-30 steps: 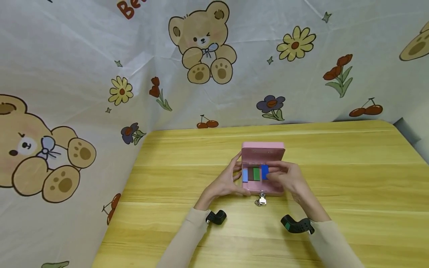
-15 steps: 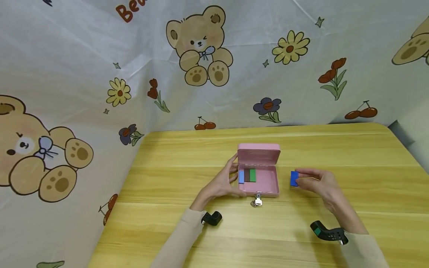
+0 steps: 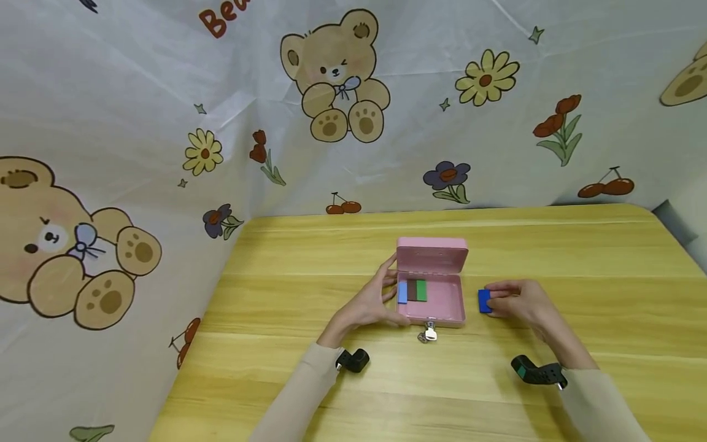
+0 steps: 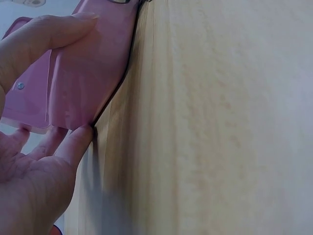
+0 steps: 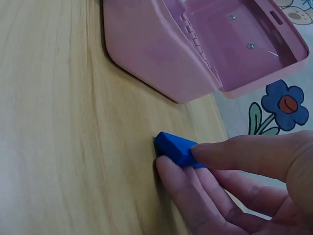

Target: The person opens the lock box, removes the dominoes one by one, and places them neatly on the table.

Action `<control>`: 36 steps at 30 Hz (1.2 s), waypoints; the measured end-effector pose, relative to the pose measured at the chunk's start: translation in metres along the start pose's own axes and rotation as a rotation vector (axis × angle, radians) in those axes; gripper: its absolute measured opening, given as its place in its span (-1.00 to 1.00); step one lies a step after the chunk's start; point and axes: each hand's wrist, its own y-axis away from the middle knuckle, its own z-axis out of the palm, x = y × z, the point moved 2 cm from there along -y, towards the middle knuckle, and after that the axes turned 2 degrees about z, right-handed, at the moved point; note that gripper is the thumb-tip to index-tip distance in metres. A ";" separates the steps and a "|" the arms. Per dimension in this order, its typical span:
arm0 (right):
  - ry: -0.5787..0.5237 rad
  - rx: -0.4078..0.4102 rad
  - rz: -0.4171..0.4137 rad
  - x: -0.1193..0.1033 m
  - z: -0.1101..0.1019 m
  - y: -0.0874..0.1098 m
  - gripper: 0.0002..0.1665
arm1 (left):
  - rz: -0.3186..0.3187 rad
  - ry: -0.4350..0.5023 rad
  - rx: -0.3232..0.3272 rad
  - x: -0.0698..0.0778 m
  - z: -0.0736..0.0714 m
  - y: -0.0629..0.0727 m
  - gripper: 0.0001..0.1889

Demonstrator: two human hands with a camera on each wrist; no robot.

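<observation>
Head view, silver lock (image 3: 431, 333) fronting pink box (image 3: 446, 302), bear-print cloth (image 3: 386, 169) behind table (image 3: 287, 276)

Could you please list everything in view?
Box: 1, pink, open on table
Small blocks: 3, light blue, brown, green, inside box's left
Held block: 1, dark blue, right of box
Keys or latch: count unclear, silvery, box front
Table: 1, yellowish wood, below
Printed cloth: count unclear, white, behind and left
Unclear patch: 1, grey, far right
Wrist devices: 2, black, wrists
Sleeves: 2, beige, forearms
Left grip: 1, on box
Right grip: 1, on held block
</observation>
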 end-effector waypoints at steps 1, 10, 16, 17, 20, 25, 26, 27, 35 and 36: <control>0.015 -0.001 0.000 -0.001 -0.001 -0.001 -0.50 | 0.001 -0.001 -0.002 0.000 0.000 -0.001 0.52; 0.134 0.010 -0.016 -0.005 -0.003 -0.004 -0.56 | -0.010 0.002 -0.003 0.002 0.001 -0.001 0.51; 0.201 0.086 -0.047 -0.009 0.000 0.005 -0.54 | -0.011 0.004 -0.004 0.003 -0.001 0.000 0.51; 0.199 0.106 -0.063 -0.011 0.002 0.007 -0.54 | -0.013 0.004 -0.002 0.002 -0.001 0.000 0.51; 0.138 0.155 -0.134 -0.024 0.012 0.016 -0.53 | -0.020 0.006 0.007 0.001 -0.003 0.001 0.52; -0.008 0.100 -0.211 -0.050 0.044 0.022 -0.52 | -0.021 0.011 0.014 0.000 -0.003 0.002 0.52; -0.017 0.077 -0.207 -0.054 0.051 0.022 -0.52 | -0.021 0.011 0.015 0.000 -0.003 0.002 0.51; -0.018 0.056 -0.199 -0.057 0.058 0.021 -0.52 | -0.021 0.010 0.014 0.000 -0.003 0.002 0.51; 0.058 -0.006 -0.084 -0.067 0.094 0.008 -0.51 | 0.014 0.024 0.000 0.000 -0.002 0.000 0.50; 0.064 0.004 -0.077 -0.066 0.097 0.006 -0.51 | 0.017 0.024 -0.004 -0.001 -0.002 0.000 0.50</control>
